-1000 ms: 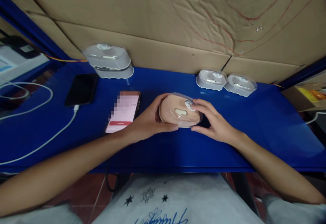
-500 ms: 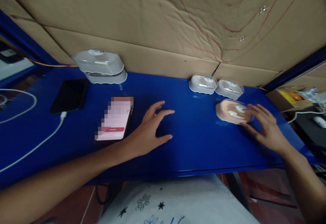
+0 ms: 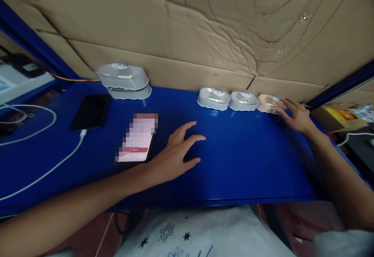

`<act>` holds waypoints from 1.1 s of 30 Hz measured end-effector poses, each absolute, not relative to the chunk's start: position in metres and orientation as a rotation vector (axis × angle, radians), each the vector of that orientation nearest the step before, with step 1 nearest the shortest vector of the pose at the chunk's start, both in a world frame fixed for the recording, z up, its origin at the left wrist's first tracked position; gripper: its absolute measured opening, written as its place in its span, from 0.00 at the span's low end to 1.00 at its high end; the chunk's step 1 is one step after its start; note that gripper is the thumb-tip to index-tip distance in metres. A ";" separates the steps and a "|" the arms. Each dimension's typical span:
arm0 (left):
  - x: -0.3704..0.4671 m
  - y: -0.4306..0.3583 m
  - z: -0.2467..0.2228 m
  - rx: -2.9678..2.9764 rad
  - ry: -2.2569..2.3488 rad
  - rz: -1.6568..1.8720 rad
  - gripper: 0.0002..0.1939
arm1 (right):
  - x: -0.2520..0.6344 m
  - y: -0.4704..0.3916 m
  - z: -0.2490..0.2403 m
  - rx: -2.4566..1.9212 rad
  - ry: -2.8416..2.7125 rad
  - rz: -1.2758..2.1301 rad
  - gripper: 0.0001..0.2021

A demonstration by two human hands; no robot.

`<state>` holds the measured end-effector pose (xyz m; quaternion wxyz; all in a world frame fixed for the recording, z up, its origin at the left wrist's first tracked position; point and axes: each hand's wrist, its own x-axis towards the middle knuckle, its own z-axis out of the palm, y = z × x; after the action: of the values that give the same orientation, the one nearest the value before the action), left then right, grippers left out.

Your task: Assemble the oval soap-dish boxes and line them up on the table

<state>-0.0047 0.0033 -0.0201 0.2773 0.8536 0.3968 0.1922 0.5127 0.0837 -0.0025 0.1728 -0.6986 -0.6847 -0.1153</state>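
My right hand (image 3: 296, 114) grips the right end of a small pink plastic box (image 3: 267, 103) with a clear lid, fingers behind and thumb in front. That box sits at the back of the blue table against the cardboard, its right end hidden by my fingers. Directly left of it stand two similar boxes with clear lids, a grey box (image 3: 244, 100) and another grey box (image 3: 214, 98), side by side in a row. My left hand (image 3: 178, 151) hovers low or rests over the middle of the table, fingers spread, holding nothing. A lit phone (image 3: 138, 138) lies left of it.
Two stacked grey boxes (image 3: 125, 80) stand at the back left. A dark phone (image 3: 90, 112) with a white cable (image 3: 68, 155) lies at left. Behind rises a cardboard panel (image 3: 140, 23) with red lines. A carton (image 3: 336, 118) is beyond the table's right end.
My right hand has moved the pink box back to the right end of the row. The two grey boxes there have shifted left. My left hand stays spread in about the same place.
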 end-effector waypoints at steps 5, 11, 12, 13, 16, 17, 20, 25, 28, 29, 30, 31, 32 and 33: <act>-0.005 0.001 -0.019 2.280 1.071 0.554 0.29 | 0.390 0.123 0.001 -1.582 -2.265 -0.242 0.38; -0.006 0.006 -0.011 2.267 1.210 0.858 0.37 | 0.248 0.147 -0.002 -1.182 -2.571 -0.084 0.34; -0.007 0.007 -0.010 2.270 1.232 0.909 0.39 | 0.242 0.137 -0.003 -1.139 -2.583 -0.063 0.31; -0.007 0.009 -0.010 2.273 1.246 0.948 0.41 | 0.242 0.123 -0.003 -1.077 -2.591 -0.034 0.28; -0.009 0.011 -0.015 2.278 1.206 0.947 0.50 | 0.260 0.063 -0.003 -0.841 -2.595 0.134 0.24; -0.009 0.011 -0.018 2.271 1.157 0.908 0.53 | 0.269 0.043 -0.002 -0.798 -2.580 0.211 0.23; -0.008 0.004 -0.026 2.219 0.993 0.759 0.62 | 0.289 0.002 0.000 -0.826 -2.476 0.469 0.25; -0.006 -0.005 -0.028 2.192 0.975 0.672 0.61 | 0.301 0.012 -0.004 -0.994 -2.297 0.526 0.20; -0.007 -0.005 -0.021 2.206 1.010 0.610 0.53 | 0.301 0.022 -0.008 -1.048 -2.305 0.415 0.21; -0.007 -0.006 -0.019 2.227 1.012 0.581 0.47 | 0.301 0.024 -0.009 -1.080 -2.321 0.376 0.22; -0.008 -0.006 -0.017 2.254 1.009 0.553 0.42 | 0.301 0.024 -0.011 -1.123 -2.337 0.338 0.23; -0.008 -0.006 -0.016 2.283 1.002 0.531 0.36 | 0.301 0.023 -0.012 -1.177 -2.353 0.303 0.25; -0.008 -0.007 -0.015 2.312 0.994 0.517 0.31 | 0.301 0.023 -0.013 -1.233 -2.366 0.273 0.26; -0.008 -0.007 -0.015 2.336 0.991 0.509 0.27 | 0.301 0.022 -0.014 -1.282 -2.375 0.248 0.26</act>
<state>-0.0077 -0.0072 -0.0148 0.2732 0.8682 0.3685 0.1893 0.3013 0.0216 -0.0142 0.2140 -0.4621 -0.8560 0.0894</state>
